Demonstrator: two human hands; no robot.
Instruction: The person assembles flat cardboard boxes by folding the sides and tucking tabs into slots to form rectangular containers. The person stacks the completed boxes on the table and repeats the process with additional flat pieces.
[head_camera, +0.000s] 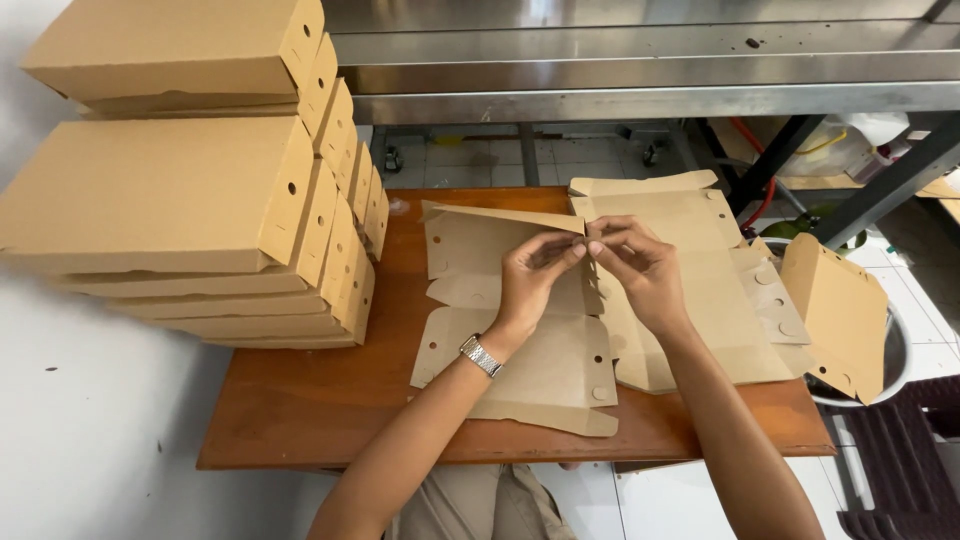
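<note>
A flat brown cardboard box blank (520, 350) with small round holes lies on the wooden table (330, 400) in front of me. My left hand (533, 278), with a metal watch on the wrist, pinches a raised side flap (470, 235) of the blank. My right hand (637, 268) meets it at the same spot, fingertips gripping the flap's corner. Under my right forearm lies a pile of more unfolded blanks (690, 270).
Several folded brown boxes (190, 190) are stacked in leaning piles on the table's left. A metal shelf (640, 70) runs across the back. One bent blank (845, 310) hangs off the table's right edge over a round basin (895, 350).
</note>
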